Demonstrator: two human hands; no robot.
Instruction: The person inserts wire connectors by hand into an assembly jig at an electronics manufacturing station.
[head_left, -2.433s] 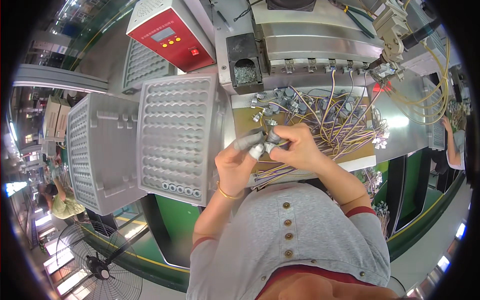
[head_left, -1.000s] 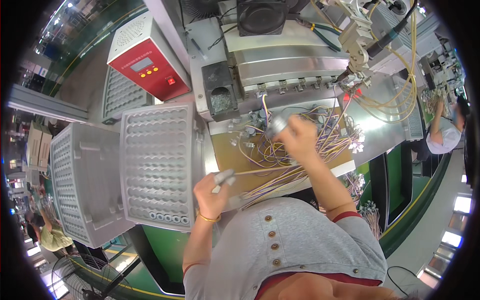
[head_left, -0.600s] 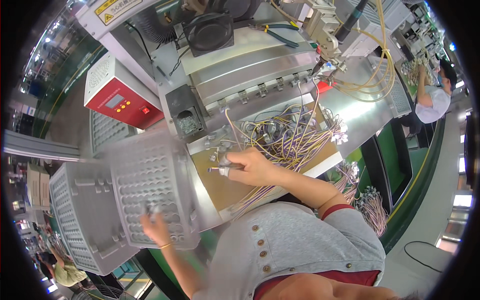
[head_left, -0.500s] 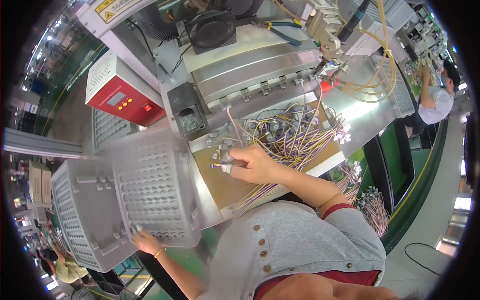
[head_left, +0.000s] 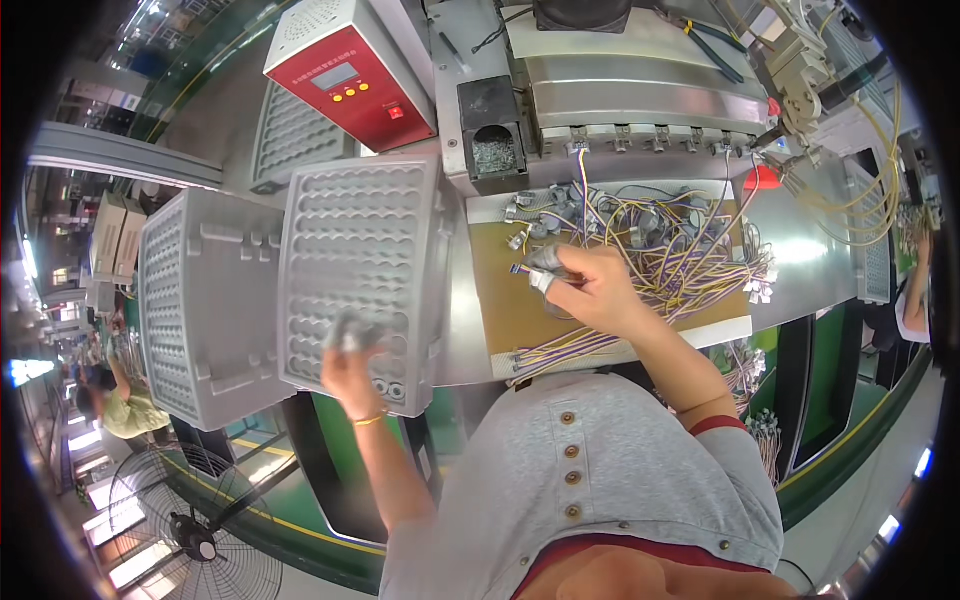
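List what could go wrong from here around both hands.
Snagging: the right hand holds a thin, blue-tipped wire lead close to tangled yellow-and-purple wires, which might catch it.
Knocking: the left hand, blurred over the grey scalloped plastic tray, could disturb the small grey rings at its near right corner.

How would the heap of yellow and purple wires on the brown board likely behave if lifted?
The wire heap would probably sag and flop, since its thin strands bend and loop. It may snag rather than lift cleanly, because many strands cross. The white connectors on its right-hand wire ends would likely dangle.
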